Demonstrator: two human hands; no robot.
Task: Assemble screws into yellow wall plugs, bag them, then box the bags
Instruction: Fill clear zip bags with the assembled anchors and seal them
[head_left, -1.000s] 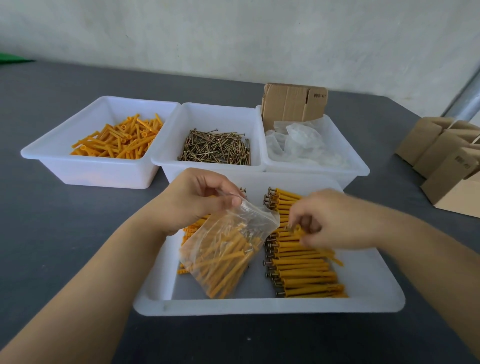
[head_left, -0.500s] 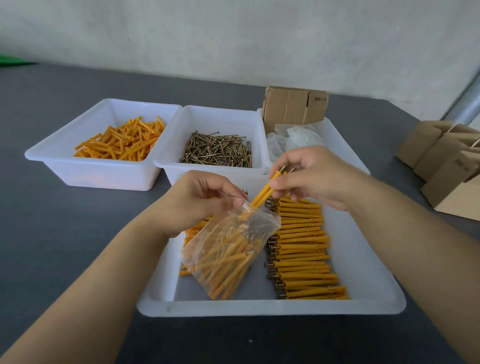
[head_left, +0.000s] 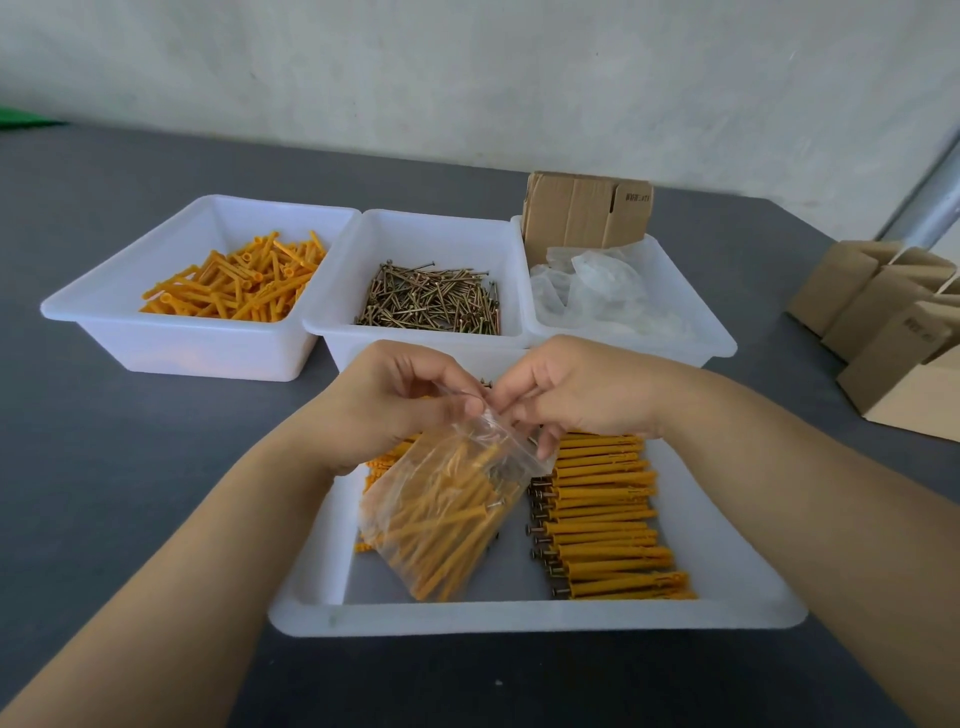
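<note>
Clear, thin plastic bag (head_left: 447, 512) part-filled with yellow wall plugs fitted with screws, held over the shallow white plastic tray (head_left: 540, 616). The film is soft and slack, likely slippery, and offers no stiffness of its own; the load inside is probably light to moderate but loose, so it sags below the fingers and shifts as a bundle. Screw tips and heads may snag or pierce the film, so the sensible hold is at the mouth edge, above the contents, as shown.

Left hand (head_left: 400, 400): fingers curled, thumb and forefinger pinching the near-left rim of the bag mouth; forearm entering from lower left, wrist slightly bent.

Right hand (head_left: 576, 389): fingers curled, fingertips pinching the opposite rim of the mouth, a lower finger against the bag's upper right corner; forearm entering from lower right. The two pinches meet almost tip to tip, the bag hanging down and leftward from them.

Just right of and below the right fingers lies a row of assembled yellow plugs with screws (head_left: 602, 519), side by side on the tray floor.
</note>
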